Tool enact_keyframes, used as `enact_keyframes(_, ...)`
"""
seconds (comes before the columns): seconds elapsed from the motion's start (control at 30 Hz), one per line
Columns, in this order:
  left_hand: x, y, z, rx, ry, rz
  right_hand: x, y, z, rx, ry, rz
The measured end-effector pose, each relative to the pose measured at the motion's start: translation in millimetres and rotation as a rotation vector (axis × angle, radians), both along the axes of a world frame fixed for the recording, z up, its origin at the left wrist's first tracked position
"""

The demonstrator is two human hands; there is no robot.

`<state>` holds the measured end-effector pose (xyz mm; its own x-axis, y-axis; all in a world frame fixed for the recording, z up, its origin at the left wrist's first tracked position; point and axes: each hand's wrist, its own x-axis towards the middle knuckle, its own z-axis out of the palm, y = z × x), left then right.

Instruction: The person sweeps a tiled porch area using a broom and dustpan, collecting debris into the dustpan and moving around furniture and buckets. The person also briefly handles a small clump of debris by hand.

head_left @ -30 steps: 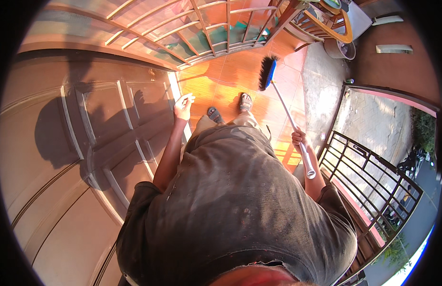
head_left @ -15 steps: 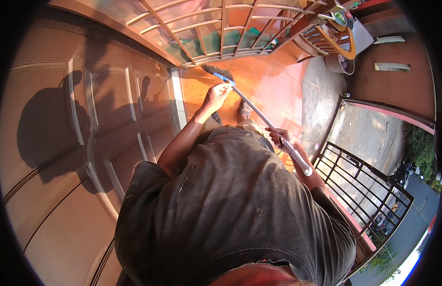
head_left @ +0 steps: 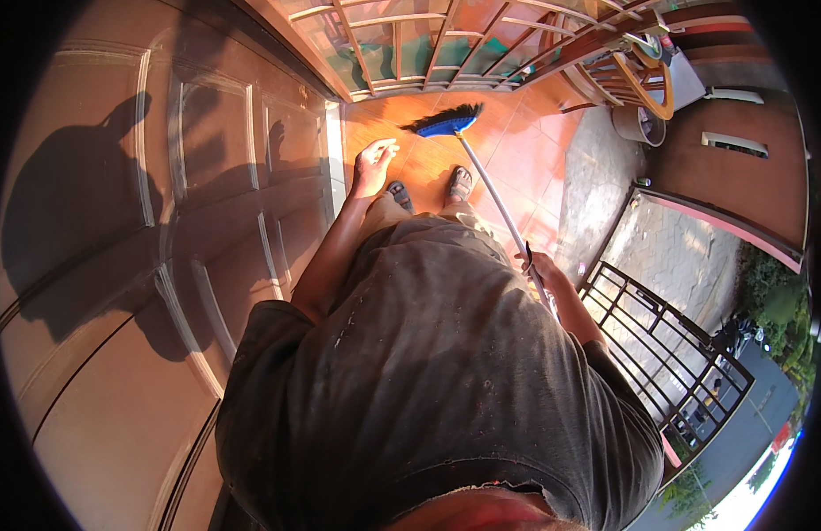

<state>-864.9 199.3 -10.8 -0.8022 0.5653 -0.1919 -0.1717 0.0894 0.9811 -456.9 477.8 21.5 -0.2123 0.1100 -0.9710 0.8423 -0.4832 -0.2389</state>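
My right hand is closed around the pale handle of a broom, with a dark band at the wrist. The handle slants away to the broom head, which has a blue block and dark bristles and is beyond my feet. My left hand is off the broom, left of its bristles, with fingers loosely bent and a little apart. I can make out nothing in it. Below are my sandalled feet on the orange tiled floor.
A brown panelled door stands close on my left. Ahead is a wooden-framed lattice window. Far right are a wooden chair, a bucket and a low wall. A dark metal gate stands at my right.
My left hand has come away from the broom near its head and moved left. The broom head has swung right and turned, showing more blue. My right hand still grips the handle.
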Motion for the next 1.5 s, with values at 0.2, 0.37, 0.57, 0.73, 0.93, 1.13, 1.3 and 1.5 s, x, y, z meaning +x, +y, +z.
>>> enact_keyframes(0.2, -8.3, -18.3, 4.6, 0.026, -0.039, 0.04, 36.5, 3.9, -23.6, 0.553, -0.219, 0.476)
enact_keyframes(0.37, -16.2, -26.9, 7.4, 0.019, -0.034, 0.056, 77.2, -7.4, -35.7, 0.643, -0.251, 0.436)
enact_keyframes(0.57, -12.8, -33.5, 3.2, 0.071, -0.056, 0.083, 71.8, -28.0, -24.1, 0.677, -0.251, 0.414)
enact_keyframes(0.73, -11.3, -35.0, 4.1, 0.088, -0.076, 0.082, 59.5, -26.7, -9.9, 0.955, -0.134, 0.652)
enact_keyframes(0.93, -16.1, -45.4, 3.1, 0.08, -0.069, 0.073, -0.3, 0.1, 54.9, 1.01, 0.052, 0.799)
enact_keyframes(1.13, -21.2, -56.6, 7.2, 0.032, -0.033, 0.082, -78.4, 25.9, 52.4, 1.054, 0.134, 0.977)
enact_keyframes(1.3, -21.3, -54.7, -0.1, 0.077, -0.008, 0.108, -95.1, 59.3, -15.1, 1.065, 0.072, 1.183)
enact_keyframes(1.5, -13.6, -81.4, -10.4, 0.098, -0.051, 0.205, -134.8, 30.1, 31.7, 0.871, 0.129, 1.247)
